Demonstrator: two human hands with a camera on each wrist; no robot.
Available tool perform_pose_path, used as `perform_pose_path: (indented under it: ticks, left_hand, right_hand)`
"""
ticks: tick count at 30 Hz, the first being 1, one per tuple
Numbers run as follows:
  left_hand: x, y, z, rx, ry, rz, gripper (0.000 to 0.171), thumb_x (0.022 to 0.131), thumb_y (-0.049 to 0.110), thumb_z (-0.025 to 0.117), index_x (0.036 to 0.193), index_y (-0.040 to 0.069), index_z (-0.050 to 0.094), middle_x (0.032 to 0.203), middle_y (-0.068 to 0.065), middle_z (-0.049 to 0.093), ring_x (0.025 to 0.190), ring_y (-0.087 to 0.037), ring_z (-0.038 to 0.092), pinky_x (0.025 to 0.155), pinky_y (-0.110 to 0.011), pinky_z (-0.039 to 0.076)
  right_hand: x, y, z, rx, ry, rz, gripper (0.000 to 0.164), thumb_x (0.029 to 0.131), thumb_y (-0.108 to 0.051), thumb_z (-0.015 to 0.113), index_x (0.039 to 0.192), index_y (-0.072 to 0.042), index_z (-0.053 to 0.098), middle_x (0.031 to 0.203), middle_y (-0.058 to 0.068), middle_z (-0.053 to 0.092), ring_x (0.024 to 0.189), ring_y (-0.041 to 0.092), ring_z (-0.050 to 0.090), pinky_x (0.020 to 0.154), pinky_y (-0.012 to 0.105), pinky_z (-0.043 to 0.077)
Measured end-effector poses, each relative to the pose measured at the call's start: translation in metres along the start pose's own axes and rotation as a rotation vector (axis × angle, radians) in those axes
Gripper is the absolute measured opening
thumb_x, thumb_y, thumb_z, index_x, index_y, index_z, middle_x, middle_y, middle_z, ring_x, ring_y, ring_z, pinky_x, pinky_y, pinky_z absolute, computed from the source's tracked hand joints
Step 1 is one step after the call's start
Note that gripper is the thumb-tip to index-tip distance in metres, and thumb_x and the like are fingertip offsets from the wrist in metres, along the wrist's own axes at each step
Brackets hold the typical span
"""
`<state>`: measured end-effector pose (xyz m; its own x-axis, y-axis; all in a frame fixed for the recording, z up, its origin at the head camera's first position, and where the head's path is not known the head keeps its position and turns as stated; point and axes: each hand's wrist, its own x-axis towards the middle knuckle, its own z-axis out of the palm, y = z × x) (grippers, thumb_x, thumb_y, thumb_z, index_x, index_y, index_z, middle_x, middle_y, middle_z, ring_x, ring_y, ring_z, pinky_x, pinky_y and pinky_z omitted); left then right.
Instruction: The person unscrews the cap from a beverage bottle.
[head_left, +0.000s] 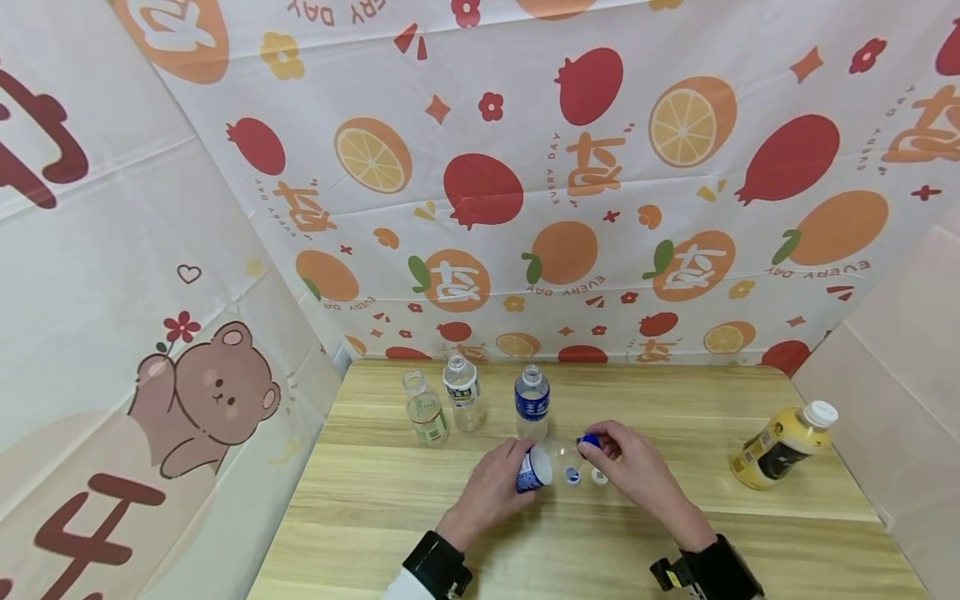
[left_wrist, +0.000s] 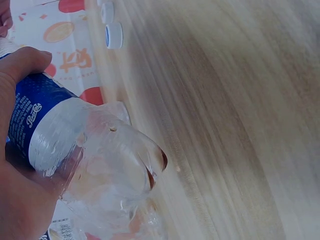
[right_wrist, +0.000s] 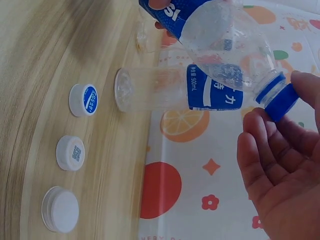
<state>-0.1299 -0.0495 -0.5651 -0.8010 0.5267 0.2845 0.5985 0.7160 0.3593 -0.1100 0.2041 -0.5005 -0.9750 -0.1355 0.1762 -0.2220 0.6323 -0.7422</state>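
Note:
My left hand [head_left: 491, 482] grips a clear plastic bottle [right_wrist: 232, 47] around its blue Pepsi label [left_wrist: 32, 107]. The bottle is tilted on its side above the table, its neck toward my right hand. Only a few drops and a little dark liquid show inside, near the base. At the mouth, my right hand [head_left: 643, 473] pinches a blue bottle cap [right_wrist: 281, 102] between thumb and fingers. The cap sits at the neck; whether it is threaded on cannot be told. Just behind stands an uncapped clear bottle with a blue label [head_left: 532, 406].
Three white caps [right_wrist: 61, 209] lie in a row on the wooden table [head_left: 375, 525]. Two uncapped clear bottles, one with a greenish label [head_left: 429, 423] and one with a black-and-white label [head_left: 462, 392], stand back left. A yellow bottle with a white cap [head_left: 780, 446] stands at right.

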Motion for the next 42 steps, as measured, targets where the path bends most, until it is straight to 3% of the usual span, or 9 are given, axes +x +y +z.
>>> perform_pose_path:
  ticks: [10,17,25,31,42]
  left_hand:
    - [-0.001,-0.004,0.000,-0.013,-0.015,-0.027,0.080,0.074,0.026,0.094,0.140,0.007,0.054,0.123,-0.009,0.065,0.105,-0.022,0.066,0.092,-0.038,0.058]
    - [-0.002,-0.006,-0.003,-0.037,-0.014,-0.057,0.078,0.076,0.027,0.092,0.141,0.007,0.053,0.125,-0.009,0.064,0.108,-0.022,0.065,0.095,-0.039,0.056]
    - [-0.006,-0.009,-0.002,-0.045,0.025,-0.020,0.076,0.077,0.026,0.091,0.140,0.006,0.053,0.124,-0.007,0.064,0.108,-0.021,0.064,0.095,-0.038,0.056]
    - [-0.009,-0.008,-0.003,-0.084,0.033,-0.027,0.077,0.076,0.022,0.091,0.140,0.005,0.053,0.125,-0.008,0.064,0.109,-0.022,0.064,0.096,-0.039,0.056]
    - [-0.011,-0.010,-0.005,-0.122,0.038,-0.039,0.073,0.077,0.020,0.090,0.138,0.006,0.053,0.121,-0.007,0.065,0.107,-0.021,0.064,0.095,-0.038,0.056]
  right_hand:
    - [-0.004,0.009,-0.008,-0.026,0.014,-0.102,0.033,0.097,-0.018,0.074,0.126,-0.004,0.066,0.109,-0.001,0.066,0.096,0.014,0.064,0.082,0.032,0.059]
    - [-0.008,0.027,-0.018,-0.047,0.018,-0.055,0.037,0.096,-0.009,0.074,0.129,0.001,0.062,0.114,0.006,0.065,0.100,0.019,0.064,0.085,0.036,0.059]
    - [-0.017,0.059,-0.022,-0.204,0.050,-0.049,0.036,0.090,-0.003,0.079,0.123,0.002,0.066,0.110,0.008,0.066,0.094,0.020,0.064,0.077,0.036,0.059]
    - [-0.026,0.084,-0.022,-0.205,0.027,-0.034,0.033,0.086,0.002,0.080,0.117,0.006,0.068,0.106,0.013,0.067,0.092,0.025,0.066,0.075,0.036,0.060]
    - [-0.039,0.120,-0.017,-0.303,-0.001,0.062,0.036,0.086,0.002,0.079,0.118,0.010,0.066,0.109,0.022,0.065,0.100,0.038,0.067,0.084,0.054,0.058]
